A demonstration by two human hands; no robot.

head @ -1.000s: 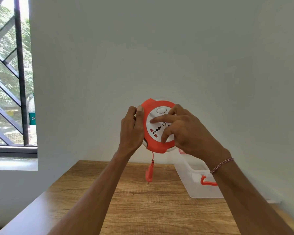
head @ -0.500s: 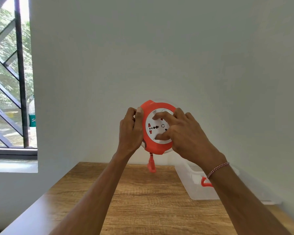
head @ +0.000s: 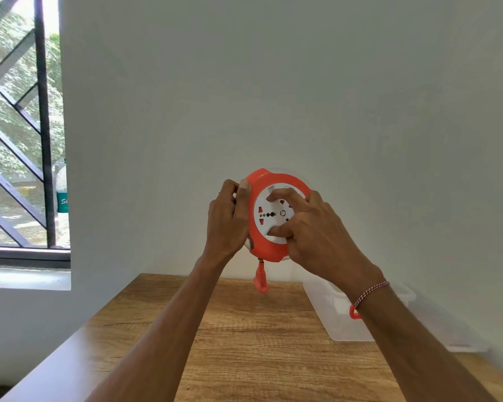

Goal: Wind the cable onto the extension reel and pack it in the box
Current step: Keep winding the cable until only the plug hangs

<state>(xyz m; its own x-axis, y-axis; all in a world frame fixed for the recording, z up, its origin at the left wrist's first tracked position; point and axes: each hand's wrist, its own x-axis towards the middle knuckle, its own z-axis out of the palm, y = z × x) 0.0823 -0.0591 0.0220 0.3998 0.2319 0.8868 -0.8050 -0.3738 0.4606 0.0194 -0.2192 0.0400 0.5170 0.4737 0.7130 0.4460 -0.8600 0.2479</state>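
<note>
Above the wooden tabletop (head: 259,343) and left of the clear box (head: 334,314), the orange extension reel (head: 269,216) is being held upright between both hands, the left hand (head: 227,224) gripping its edge, the right hand (head: 317,236) curling fingers onto its white face, its plug (head: 260,281) hanging below.

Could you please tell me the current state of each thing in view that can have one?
Extension reel: held upright in the air above the table, socket face towards the camera.
Plug: hanging just below the reel, cable almost fully wound in.
Box: on the table, open, lid off.
Left hand: grips the reel's rim.
Right hand: fingers curled on the white centre disc.
</note>
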